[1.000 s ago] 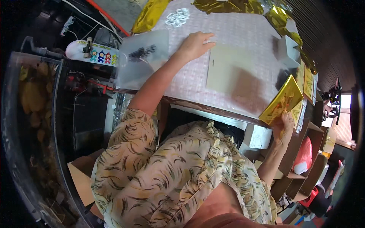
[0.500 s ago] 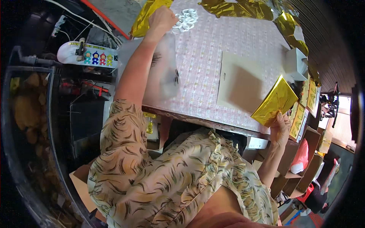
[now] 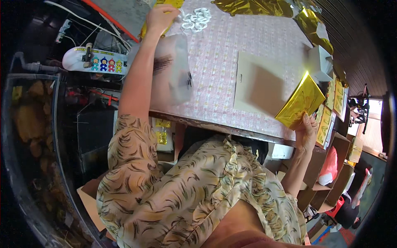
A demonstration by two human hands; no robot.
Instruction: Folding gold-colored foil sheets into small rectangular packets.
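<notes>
Stretched over the far left of the table, my left hand has its fingers pinched together beside a pile of white coiled strands. A thin white strand seems to run from the fingertips to that pile. Crumpled gold foil lies behind and under this hand. At the right edge of the table, my right hand grips the lower corner of a flat, folded gold foil piece, held tilted above the tabletop. Under my left forearm rests a clear plastic bag stack with dark marks.
A beige card lies flat mid-table on the patterned tablecloth. More gold foil lines the far edge. A white box and printed packages stand right. A skateboard deck is at left, open cartons at lower right.
My left hand has drawn slightly left, its fist loosening into a fingertip pinch beside the white coils. My right hand keeps the gold foil piece nearly in place.
</notes>
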